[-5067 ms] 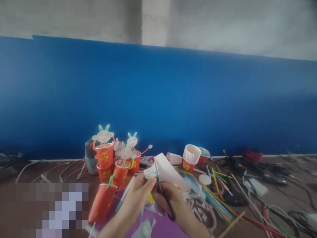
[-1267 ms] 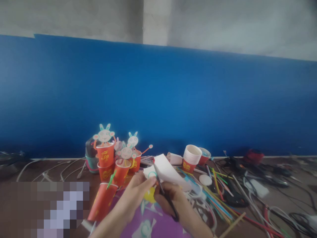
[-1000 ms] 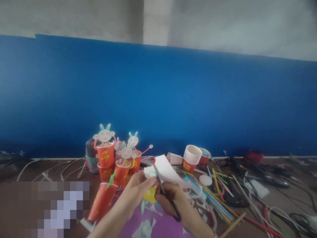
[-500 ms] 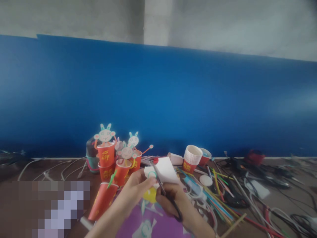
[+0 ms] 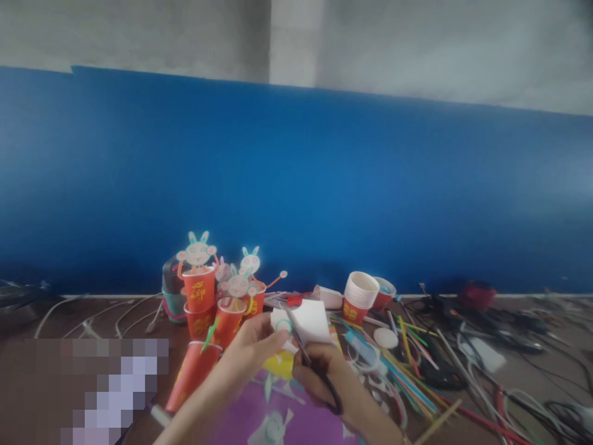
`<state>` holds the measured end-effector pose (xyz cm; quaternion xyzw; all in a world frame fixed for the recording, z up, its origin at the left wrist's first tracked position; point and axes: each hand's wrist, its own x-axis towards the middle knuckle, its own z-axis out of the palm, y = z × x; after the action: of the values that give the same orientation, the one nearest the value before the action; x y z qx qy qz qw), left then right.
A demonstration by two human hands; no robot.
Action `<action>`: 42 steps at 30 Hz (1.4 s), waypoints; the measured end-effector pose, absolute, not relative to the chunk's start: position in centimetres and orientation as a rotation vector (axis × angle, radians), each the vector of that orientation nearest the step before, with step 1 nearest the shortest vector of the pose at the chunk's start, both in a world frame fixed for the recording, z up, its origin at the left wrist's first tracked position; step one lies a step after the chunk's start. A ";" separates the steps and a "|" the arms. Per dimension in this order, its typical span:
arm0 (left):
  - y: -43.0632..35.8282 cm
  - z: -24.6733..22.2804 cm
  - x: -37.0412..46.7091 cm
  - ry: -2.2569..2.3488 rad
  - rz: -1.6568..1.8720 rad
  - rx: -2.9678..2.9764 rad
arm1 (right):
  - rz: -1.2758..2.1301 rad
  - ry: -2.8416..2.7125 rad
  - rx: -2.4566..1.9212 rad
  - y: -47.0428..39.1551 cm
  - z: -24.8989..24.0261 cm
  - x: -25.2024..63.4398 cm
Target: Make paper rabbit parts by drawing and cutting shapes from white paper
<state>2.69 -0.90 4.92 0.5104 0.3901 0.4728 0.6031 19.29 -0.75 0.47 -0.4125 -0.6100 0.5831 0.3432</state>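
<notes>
White paper (image 5: 311, 320) with a small green circle drawn near its left edge is pinched in my left hand (image 5: 259, 343), thumb on top. My right hand (image 5: 322, 377) is closed on black-handled scissors (image 5: 332, 395). Their blades lie at the paper, just right of the circle. Beneath both hands is a purple sheet (image 5: 296, 420) bearing a yellow piece (image 5: 279, 364) and white paper cutouts (image 5: 271, 428) with green outlines. To the left stand red paper cups (image 5: 199, 292), some topped with rabbit faces (image 5: 198, 252).
A stack of cups (image 5: 360, 293) stands behind on the right, beside another cup (image 5: 383, 293). Coloured sticks (image 5: 407, 383) and cables (image 5: 523, 395) cover the right side. A red cup (image 5: 191, 374) lies at left. A blue partition (image 5: 296, 185) rises behind.
The paper has tilted and lowered slightly at its top right. Both hands stay in nearly the same place, still holding the paper and scissors.
</notes>
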 end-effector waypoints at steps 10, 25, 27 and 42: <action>-0.8 5.1 2.5 0.920 1.118 1.158 | 1.527 -1.564 -1.080 -0.6 -0.2 19.2; -1.1 4.7 3.3 1.006 1.212 1.199 | 1.559 -1.533 -1.104 -0.7 0.8 18.6; -1.2 4.6 3.4 1.033 1.216 1.209 | 1.550 -1.536 -1.086 -0.6 0.8 18.5; -1.6 5.2 3.9 0.974 1.170 1.180 | 1.562 -1.563 -0.944 -0.7 0.9 18.8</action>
<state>3.90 -1.56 5.23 0.5028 0.4152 0.4986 0.5712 18.81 -0.73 0.87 -0.3665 -0.6065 0.6062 0.3611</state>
